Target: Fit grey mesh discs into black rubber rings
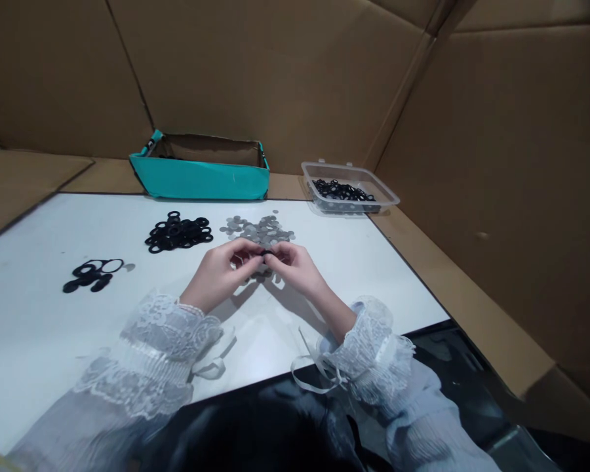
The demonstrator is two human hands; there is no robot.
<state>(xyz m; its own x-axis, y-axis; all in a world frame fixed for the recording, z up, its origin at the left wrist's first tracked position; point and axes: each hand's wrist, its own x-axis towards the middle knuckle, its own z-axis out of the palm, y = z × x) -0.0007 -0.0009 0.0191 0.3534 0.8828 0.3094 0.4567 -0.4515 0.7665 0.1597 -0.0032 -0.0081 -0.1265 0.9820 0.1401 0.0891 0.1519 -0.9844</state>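
Observation:
My left hand (231, 267) and my right hand (295, 263) meet at the fingertips over the white tabletop, both pinching one small black piece (266, 253) between them. Its exact shape is mostly covered by the fingers. Right behind the fingers lies a pile of small grey translucent discs (260, 228), with a few more pieces partly hidden below the hands. To the left of that pile is a heap of black rings (177, 232).
A smaller group of black pieces and rings (89, 275) lies at the left. At the back stand a teal box (206, 180) and a clear plastic container (387, 195) with black rings inside. Cardboard walls (275, 78) enclose the white table (39, 334).

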